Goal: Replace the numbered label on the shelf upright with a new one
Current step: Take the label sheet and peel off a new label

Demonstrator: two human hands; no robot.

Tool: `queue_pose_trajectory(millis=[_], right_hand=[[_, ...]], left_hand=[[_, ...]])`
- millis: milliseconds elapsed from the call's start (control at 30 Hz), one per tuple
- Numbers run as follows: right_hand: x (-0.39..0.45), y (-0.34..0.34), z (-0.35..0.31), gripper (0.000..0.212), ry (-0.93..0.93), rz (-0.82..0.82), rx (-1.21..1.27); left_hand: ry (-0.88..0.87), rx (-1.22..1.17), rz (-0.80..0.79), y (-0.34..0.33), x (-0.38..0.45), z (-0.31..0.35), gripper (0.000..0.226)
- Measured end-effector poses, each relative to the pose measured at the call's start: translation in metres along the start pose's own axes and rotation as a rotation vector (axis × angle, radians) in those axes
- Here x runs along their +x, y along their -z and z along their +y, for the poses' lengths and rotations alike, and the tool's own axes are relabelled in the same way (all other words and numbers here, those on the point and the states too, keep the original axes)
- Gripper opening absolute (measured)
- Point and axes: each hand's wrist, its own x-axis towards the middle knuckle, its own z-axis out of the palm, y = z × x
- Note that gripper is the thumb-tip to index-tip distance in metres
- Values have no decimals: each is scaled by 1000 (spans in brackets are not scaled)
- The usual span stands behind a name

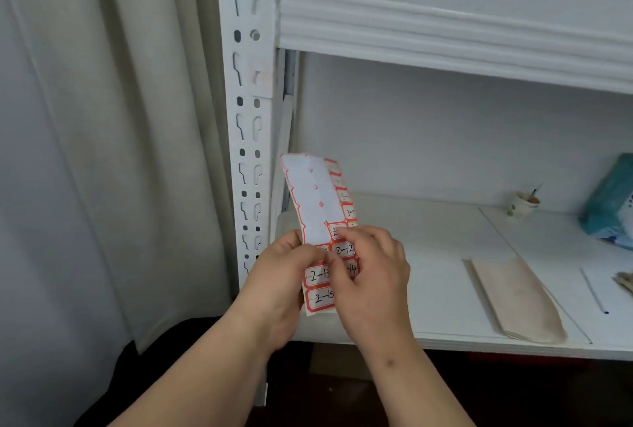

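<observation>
Nearest, the left hand (pixel 279 281) grips the label sheet (pixel 320 217) by its left edge, thumb on its face; the right hand (pixel 371 267) pinches at a label (pixel 344 249) mid-sheet with curled fingers (pixel 346 233). The sheet stands tilted before the shelf upright (pixel 248 125), whose faded old label (pixel 263 75) sits higher. On the shelf (pixel 445 289) lie one tan folded cloth (pixel 513 300), one paper cup (pixel 524 205) and one teal packet (pixel 611 205).

Matt white painted metal upright (pixel 247 138); glossy paper label sheet (pixel 320 207).
</observation>
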Motion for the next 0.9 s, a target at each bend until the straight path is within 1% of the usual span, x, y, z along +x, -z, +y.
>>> queue_pose_trajectory(millis=[67,133,233,300,367,567,633,733,900], right_hand=[[-1,1,-3,26,-4,-32,36],[-2,1,-5,21,-22,-59,59],[-2,1,-10,21,-67,-75,118],[-1,2,-14,22,-124,-60,181],[1,3,-15,18,-191,-51,251],[5,3,-9,17,-317,-111,361],[5,3,-8,14,-358,-123,395],[8,2,-8,8,-408,-111,413],[12,-2,-4,3,-461,-80,366]], left_hand=[[-12,-36,-3,1,-3,0,29],[-14,-51,11,4,-3,0,33],[-2,-23,18,6,-3,1,36],[5,-13,5,5,-4,0,35],[0,-15,-3,4,-3,-1,34],[-29,-17,15,4,2,1,27],[-30,-4,20,5,5,0,25],[-27,12,20,5,8,-2,21],[-56,67,38,5,14,-9,18]])
